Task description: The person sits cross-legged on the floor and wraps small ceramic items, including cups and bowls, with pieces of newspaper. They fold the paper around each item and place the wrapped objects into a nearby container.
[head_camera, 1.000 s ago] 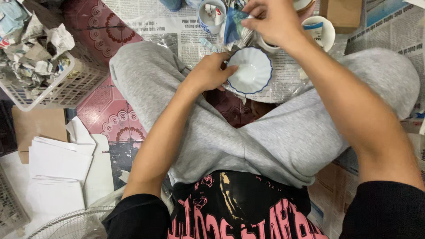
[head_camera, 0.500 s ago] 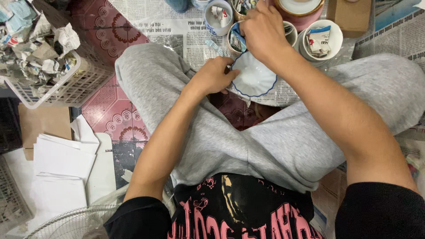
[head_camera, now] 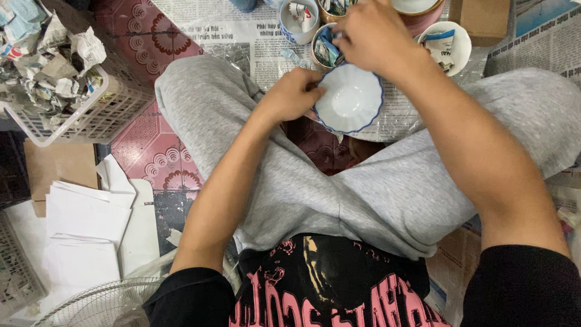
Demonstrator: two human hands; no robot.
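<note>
Gripping the near-left rim of a small white scalloped porcelain bowl with a blue edge (head_camera: 349, 99), the left hand (head_camera: 293, 94) holds it mouth-up over the newspaper sheet (head_camera: 254, 42) between the crossed grey-trousered legs. Being round, the bowl has no long axis. The right hand (head_camera: 372, 36) hovers at the bowl's far rim, fingers curled above a paper-stuffed cup (head_camera: 327, 51); whether it pinches anything cannot be told.

A bowl (head_camera: 350, 100) sits between the knees, stuffed cups (head_camera: 330, 49) beyond it, basket (head_camera: 91, 115) far left.
</note>
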